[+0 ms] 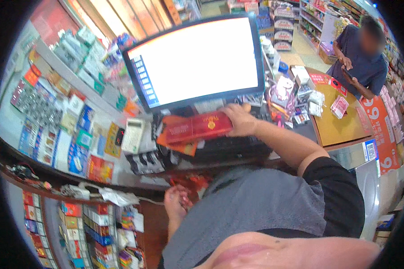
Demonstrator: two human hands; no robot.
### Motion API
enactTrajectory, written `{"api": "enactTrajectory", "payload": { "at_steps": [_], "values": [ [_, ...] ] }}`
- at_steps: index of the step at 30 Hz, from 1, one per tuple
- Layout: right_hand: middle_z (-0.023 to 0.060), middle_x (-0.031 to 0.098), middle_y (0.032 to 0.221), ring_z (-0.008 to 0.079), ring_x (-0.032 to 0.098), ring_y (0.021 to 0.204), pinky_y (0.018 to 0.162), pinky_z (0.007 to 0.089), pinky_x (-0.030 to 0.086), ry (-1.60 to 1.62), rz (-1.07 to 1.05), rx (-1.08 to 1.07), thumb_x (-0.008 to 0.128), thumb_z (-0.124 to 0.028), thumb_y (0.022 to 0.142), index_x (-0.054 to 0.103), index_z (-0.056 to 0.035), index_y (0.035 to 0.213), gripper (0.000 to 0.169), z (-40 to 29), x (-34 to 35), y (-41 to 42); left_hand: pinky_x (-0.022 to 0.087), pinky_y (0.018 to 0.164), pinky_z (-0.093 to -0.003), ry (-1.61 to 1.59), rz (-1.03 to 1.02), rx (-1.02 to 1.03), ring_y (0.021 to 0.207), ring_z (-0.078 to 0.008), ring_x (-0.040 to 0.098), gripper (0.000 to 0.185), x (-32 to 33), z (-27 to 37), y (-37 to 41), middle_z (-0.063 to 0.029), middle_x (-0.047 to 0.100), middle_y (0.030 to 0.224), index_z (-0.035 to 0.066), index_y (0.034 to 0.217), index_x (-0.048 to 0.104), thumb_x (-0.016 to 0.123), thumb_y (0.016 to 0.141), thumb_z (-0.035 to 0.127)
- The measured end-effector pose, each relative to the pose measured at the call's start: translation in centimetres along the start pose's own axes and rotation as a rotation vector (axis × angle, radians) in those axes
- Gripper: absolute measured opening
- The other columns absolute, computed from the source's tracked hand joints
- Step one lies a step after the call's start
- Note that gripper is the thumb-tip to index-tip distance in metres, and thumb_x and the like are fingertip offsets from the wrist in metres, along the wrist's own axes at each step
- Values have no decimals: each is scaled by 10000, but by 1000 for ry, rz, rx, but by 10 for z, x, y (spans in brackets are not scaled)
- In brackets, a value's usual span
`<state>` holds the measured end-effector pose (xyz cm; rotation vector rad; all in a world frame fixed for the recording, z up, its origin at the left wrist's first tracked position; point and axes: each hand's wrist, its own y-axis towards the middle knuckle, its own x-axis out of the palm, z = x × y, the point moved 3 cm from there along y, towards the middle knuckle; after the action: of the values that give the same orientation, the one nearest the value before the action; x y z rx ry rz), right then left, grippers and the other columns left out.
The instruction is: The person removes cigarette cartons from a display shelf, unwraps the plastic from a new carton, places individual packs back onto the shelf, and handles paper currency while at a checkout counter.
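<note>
My right hand [239,120] grips the right end of a long red carton [202,126] with a gold emblem and writing. The carton is above a black keyboard [222,151], and an orange packet or sheet [192,148] shows beneath it. Lower down, my left hand [176,201] is in front of my body below the counter edge, beside some red items [192,183]. Its fingers look curled, but blur hides whether they hold anything. Just left of the carton lies a white calculator [133,134].
A large lit monitor [202,64] stands behind the keyboard. Small packs [82,144] cover the left counter, above shelves of boxes [98,232]. To the right, pinkish banknotes [339,107] lie on a yellow countertop [339,129]; beyond it a person [363,67] holds a phone [347,74].
</note>
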<state>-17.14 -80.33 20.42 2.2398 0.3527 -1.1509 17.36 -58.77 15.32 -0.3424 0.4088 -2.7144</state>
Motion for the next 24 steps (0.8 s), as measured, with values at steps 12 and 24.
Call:
{"api": "enactTrajectory", "payload": {
  "at_steps": [12,24],
  "values": [
    [206,450,1304,405,397,1284,1090,470,335,293,135,-74,883,-147,563,411,-40,1357,930,-57,-68,-84,492,525,-273,-298,-266,-70,664,-153,598,309,53,17,53,-56,635,877,34,1163,589,606,928,233],
    [177,458,1308,390,458,1223,1032,475,376,-137,621,-99,881,-141,582,534,-100,1266,768,-78,-125,-148,540,841,-328,-649,-1032,52,1048,-196,601,633,163,50,47,-81,588,1260,94,1344,483,539,934,573]
  ]
}}
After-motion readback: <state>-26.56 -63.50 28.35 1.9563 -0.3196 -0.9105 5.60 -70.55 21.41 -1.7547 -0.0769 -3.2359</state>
